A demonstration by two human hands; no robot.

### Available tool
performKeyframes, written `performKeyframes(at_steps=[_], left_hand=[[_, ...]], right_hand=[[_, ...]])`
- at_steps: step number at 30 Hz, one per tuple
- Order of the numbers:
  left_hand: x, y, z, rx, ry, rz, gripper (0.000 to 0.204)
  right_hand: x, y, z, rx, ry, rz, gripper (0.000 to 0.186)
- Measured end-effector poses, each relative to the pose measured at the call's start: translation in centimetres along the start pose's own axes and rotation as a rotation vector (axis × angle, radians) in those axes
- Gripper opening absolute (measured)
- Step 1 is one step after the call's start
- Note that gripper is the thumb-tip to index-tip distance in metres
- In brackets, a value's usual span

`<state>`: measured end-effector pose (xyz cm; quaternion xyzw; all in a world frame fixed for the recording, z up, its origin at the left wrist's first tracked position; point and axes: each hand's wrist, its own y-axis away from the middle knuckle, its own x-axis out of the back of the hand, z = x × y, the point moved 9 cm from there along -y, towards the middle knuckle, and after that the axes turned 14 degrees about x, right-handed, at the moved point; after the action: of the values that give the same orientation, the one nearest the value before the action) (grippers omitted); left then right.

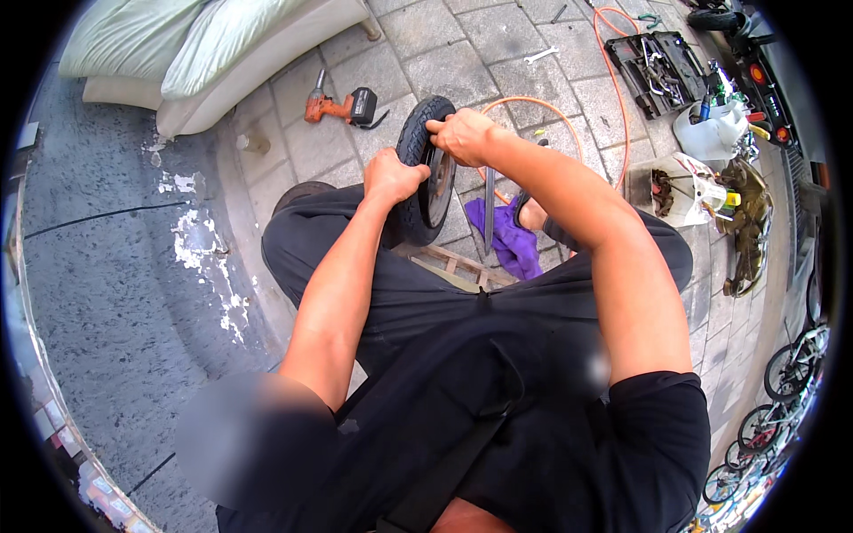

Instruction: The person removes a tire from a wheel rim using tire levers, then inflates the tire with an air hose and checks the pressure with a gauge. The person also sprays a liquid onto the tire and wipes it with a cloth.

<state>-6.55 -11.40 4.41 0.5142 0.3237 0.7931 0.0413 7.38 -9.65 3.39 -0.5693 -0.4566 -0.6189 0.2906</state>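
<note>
A small wheel with a black tyre (411,140) stands upright between my knees, its rim facing right. My left hand (394,178) grips the tyre's near side, thumb pressed over the tread toward the rim. Higher up, my right hand (464,138) holds the far right edge of the same tyre, fingers curled on its sidewall. Just right of the wheel a long flat dark metal bar (489,209) stands near a purple cloth (505,238) on the paving. Much of the wheel's hub side is hidden by its steep angle.
An orange cordless impact wrench (340,107) lies at the far left, near a pale sofa (222,67). An orange hose (616,98) loops over the paving. On the right are a wrench (541,55), an open tool case (653,75) and a white container (680,182).
</note>
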Motion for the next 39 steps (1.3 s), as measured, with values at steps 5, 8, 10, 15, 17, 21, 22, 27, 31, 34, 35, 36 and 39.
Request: performKeyframes(at_steps=[5, 8, 10, 15, 17, 21, 22, 27, 31, 34, 35, 36, 39], left_hand=[[-0.7, 0.9, 0.4, -0.044, -0.041, -0.029, 0.064], [-0.8, 1.2, 0.9, -0.060, -0.063, -0.010, 0.065], [-0.7, 1.2, 0.4, -0.067, -0.075, -0.014, 0.065], [-0.4, 1.7, 0.1, -0.072, -0.124, -0.042, 0.067], [-0.3, 1.0, -0.2, -0.070, -0.117, -0.046, 0.067], [-0.3, 0.8, 0.1, -0.111, -0.120, -0.062, 0.069], [-0.4, 0.8, 0.5, -0.123, -0.120, -0.061, 0.069], [-1.2, -0.4, 0.2, -0.160, -0.064, -0.070, 0.069], [-1.6, 0.4, 1.0, -0.183, 0.013, -0.171, 0.064], [-1.8, -1.0, 0.2, -0.201, 0.041, -0.148, 0.059], [-1.6, -1.2, 0.2, -0.214, 0.005, -0.089, 0.056], [-1.5, -1.3, 0.2, -0.226, -0.030, -0.030, 0.053], [-1.5, -1.5, 0.3, -0.273, -0.011, -0.102, 0.046]], right_hand=[[0.8, 1.4, -1.5, 0.043, -0.031, 0.017, 0.023], [0.8, 1.4, -3.7, 0.042, -0.073, 0.029, 0.024], [1.3, 1.9, -5.1, -0.002, -0.183, 0.132, 0.025], [-3.0, 5.7, -5.2, -0.401, -1.483, 0.066, 0.032], [-5.4, 7.3, -6.3, -0.447, -1.577, 0.047, 0.032], [-4.1, 8.1, -4.0, -0.430, -1.102, 0.425, 0.028], [-3.4, 8.1, -3.7, -0.356, -0.835, 0.445, 0.026], [1.3, 6.3, -5.0, -0.098, -0.409, 0.287, 0.030], [-0.8, 5.3, -5.6, -0.032, -0.287, 0.136, 0.032], [-0.8, 4.3, -6.5, -0.008, -0.173, 0.089, 0.035], [-0.7, 4.0, -6.9, 0.034, -0.179, 0.058, 0.035], [-0.7, 3.7, -7.3, 0.077, -0.185, 0.027, 0.034], [-0.1, 4.4, -8.0, 0.137, -0.164, -0.051, 0.030]])
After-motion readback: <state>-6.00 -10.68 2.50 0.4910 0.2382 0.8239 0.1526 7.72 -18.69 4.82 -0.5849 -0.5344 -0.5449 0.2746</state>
